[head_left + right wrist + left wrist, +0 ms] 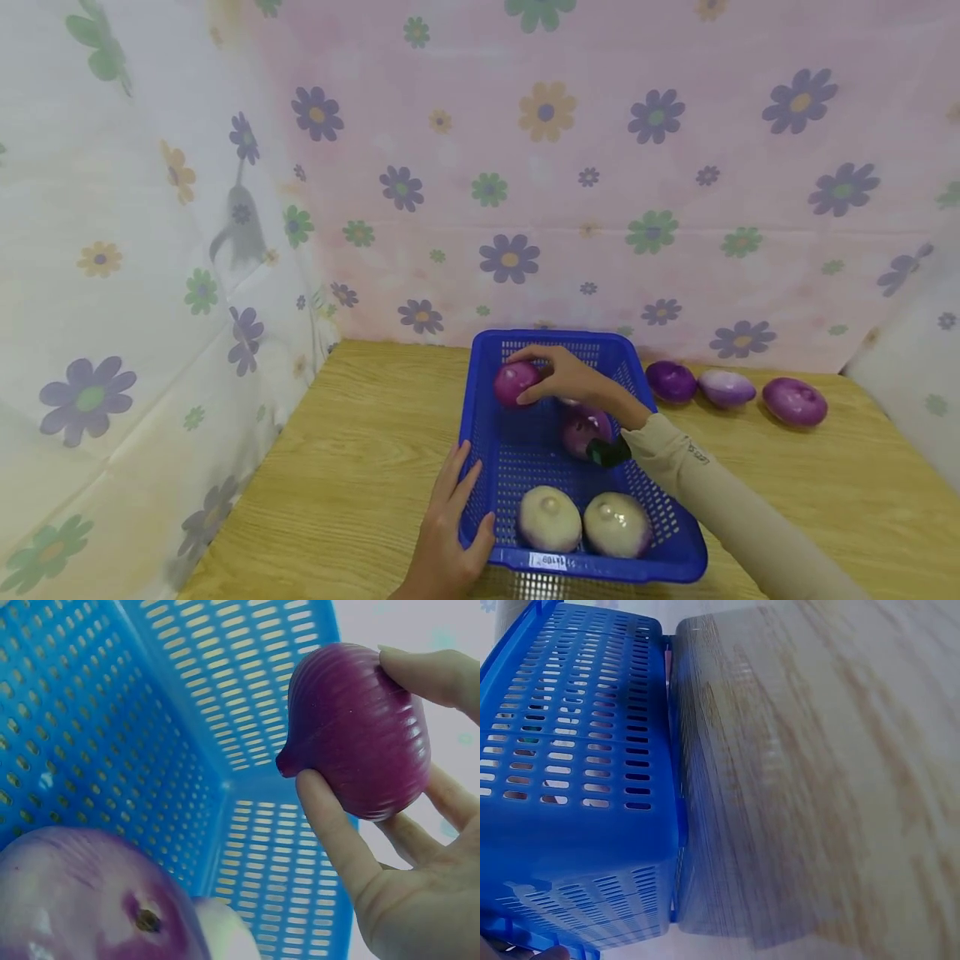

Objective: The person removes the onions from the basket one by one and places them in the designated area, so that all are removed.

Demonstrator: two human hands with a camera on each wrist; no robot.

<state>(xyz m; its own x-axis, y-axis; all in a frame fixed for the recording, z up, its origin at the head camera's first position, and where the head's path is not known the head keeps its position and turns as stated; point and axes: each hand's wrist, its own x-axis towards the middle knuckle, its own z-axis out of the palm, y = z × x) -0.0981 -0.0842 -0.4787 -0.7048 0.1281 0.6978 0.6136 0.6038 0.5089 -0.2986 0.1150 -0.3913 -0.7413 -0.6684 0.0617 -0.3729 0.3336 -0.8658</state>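
Observation:
My right hand holds a red onion inside the far left part of a blue perforated basket. In the right wrist view, thumb and fingers go round the onion, and its pointed stem end faces the basket wall. My left hand rests at the basket's near left side, fingers extended along the rim. Two whitish round vegetables with purple edges, one left and one right, lie at the near end. A purple one is partly hidden beneath my right wrist.
On the wooden table, right of the basket, lie a dark purple vegetable, a pale purple one and a magenta one. A flowered cloth hangs behind and at the sides. A small black device sits at my right wrist.

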